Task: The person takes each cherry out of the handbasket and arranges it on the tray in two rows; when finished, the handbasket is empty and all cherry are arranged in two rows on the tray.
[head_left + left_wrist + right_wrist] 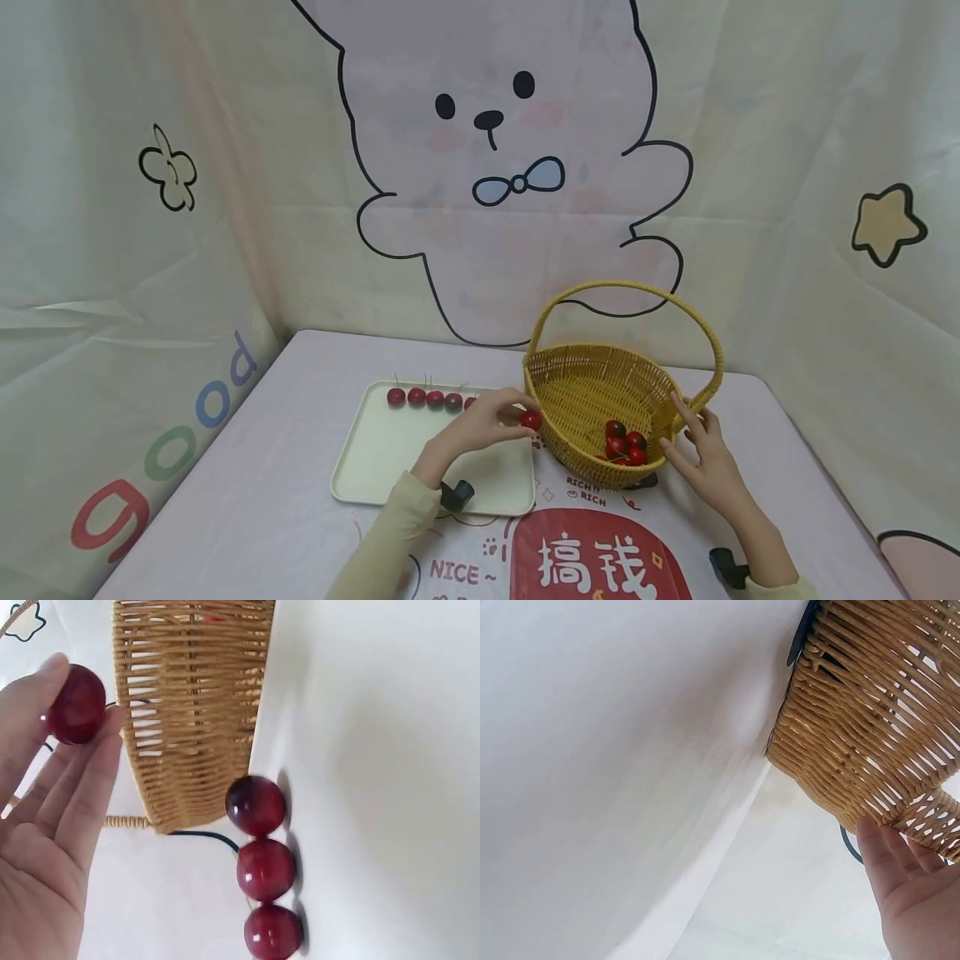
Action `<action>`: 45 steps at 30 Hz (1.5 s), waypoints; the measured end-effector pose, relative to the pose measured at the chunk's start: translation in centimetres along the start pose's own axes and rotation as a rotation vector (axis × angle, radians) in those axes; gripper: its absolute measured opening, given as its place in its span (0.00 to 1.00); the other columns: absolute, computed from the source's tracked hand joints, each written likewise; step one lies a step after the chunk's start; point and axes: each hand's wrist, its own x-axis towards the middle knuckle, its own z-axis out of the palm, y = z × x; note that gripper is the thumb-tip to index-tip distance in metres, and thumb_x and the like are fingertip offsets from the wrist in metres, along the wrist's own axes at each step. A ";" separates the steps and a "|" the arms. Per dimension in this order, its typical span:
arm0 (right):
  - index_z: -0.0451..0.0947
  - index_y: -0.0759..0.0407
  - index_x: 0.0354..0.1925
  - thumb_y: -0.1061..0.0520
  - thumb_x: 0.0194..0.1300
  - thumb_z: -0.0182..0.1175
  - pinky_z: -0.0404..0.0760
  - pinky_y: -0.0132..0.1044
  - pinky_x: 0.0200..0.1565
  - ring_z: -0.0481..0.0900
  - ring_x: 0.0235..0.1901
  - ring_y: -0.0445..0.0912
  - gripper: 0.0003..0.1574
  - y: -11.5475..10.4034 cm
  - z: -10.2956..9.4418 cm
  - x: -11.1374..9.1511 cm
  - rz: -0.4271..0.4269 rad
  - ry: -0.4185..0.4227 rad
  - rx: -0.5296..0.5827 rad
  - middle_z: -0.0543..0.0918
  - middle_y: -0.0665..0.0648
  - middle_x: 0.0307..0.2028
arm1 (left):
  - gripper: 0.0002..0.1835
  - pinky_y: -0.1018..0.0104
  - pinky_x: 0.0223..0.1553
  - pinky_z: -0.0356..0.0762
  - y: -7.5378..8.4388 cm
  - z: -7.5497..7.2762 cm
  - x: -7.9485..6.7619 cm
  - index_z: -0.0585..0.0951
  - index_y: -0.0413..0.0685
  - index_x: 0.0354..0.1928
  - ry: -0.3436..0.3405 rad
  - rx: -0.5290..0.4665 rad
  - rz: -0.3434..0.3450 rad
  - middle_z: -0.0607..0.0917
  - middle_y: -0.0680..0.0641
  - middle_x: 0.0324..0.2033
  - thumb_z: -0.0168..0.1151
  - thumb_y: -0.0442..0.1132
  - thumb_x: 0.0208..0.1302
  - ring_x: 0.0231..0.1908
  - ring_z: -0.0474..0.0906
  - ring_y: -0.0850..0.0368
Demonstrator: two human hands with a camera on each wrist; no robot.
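In the head view my left hand pinches a dark red cherry between thumb and fingertips, right at the left rim of a yellow wicker basket. The left wrist view shows that cherry held beside the woven wall. Several cherries lie at the bottom of the basket. My right hand rests on the basket's right side near the foot of its tall handle, fingers mostly straight. In the right wrist view its fingertips touch the outer weave; the thumb is hidden there.
A cream tray lies left of the basket, with several cherries in a row along its far edge, partly behind my left hand. Red and white lettering is printed on the tabletop. A bear-print cloth hangs behind the table.
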 end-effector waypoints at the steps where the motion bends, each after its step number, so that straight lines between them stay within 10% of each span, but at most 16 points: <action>1: 0.49 0.46 0.72 0.59 0.58 0.63 0.70 0.64 0.47 0.67 0.53 0.66 0.50 0.0 0.0 0.0 0.000 0.001 0.000 0.55 0.71 0.62 | 0.19 0.69 0.47 0.77 -0.1 -0.1 -0.1 0.77 0.50 0.53 -0.004 0.017 0.004 0.79 0.53 0.47 0.64 0.39 0.58 0.47 0.78 0.62; 11: 0.52 0.49 0.71 0.60 0.57 0.64 0.77 0.52 0.48 0.66 0.54 0.62 0.49 0.3 0.0 0.1 -0.018 0.012 -0.006 0.56 0.70 0.62 | 0.19 0.74 0.44 0.77 0.1 -1.4 -1.1 0.80 0.50 0.51 -0.013 0.178 -0.045 0.80 0.53 0.46 0.66 0.39 0.56 0.42 0.76 0.64; 18: 0.50 0.47 0.71 0.61 0.57 0.64 0.70 0.64 0.47 0.66 0.53 0.66 0.50 0.0 0.0 0.1 -0.018 0.008 0.009 0.54 0.72 0.62 | 0.18 0.76 0.45 0.75 -0.2 -1.7 -1.3 0.81 0.46 0.49 -0.059 0.271 -0.087 0.80 0.51 0.41 0.67 0.36 0.54 0.42 0.77 0.63; 45: 0.49 0.46 0.71 0.60 0.57 0.64 0.70 0.66 0.46 0.66 0.52 0.66 0.50 0.2 0.0 0.2 0.000 -0.005 -0.004 0.54 0.72 0.62 | 0.17 0.76 0.38 0.74 -1.9 0.8 -1.6 0.81 0.47 0.42 -0.088 0.392 -0.238 0.79 0.54 0.36 0.72 0.39 0.48 0.35 0.74 0.64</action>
